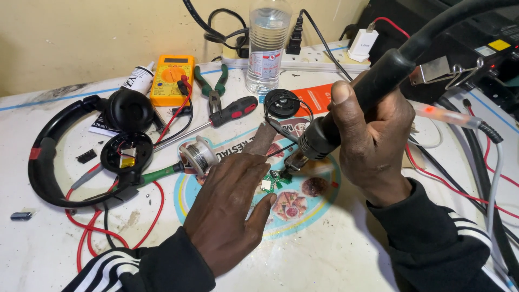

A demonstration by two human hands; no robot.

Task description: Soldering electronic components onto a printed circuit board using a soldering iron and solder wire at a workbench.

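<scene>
My right hand (pixel 373 143) grips a black hot-air wand (pixel 346 116) with a thick black hose rising to the upper right. Its nozzle points down at a small green circuit board (pixel 275 181) lying on a round printed mat (pixel 319 208). My left hand (pixel 232 203) rests flat on the mat, fingers spread, the index finger stretched toward a thin black wire just left of the nozzle. It holds nothing that I can see. A black round speaker part (pixel 281 103) lies behind the nozzle.
Opened black headphones (pixel 81 157) lie at the left with red wires. A solder spool (pixel 197 154), red-handled screwdriver (pixel 232 111), green pliers (pixel 216 84), yellow multimeter (pixel 172 78), water bottle (pixel 266 46) and white power strip (pixel 319 59) crowd the back. Cables run down the right side.
</scene>
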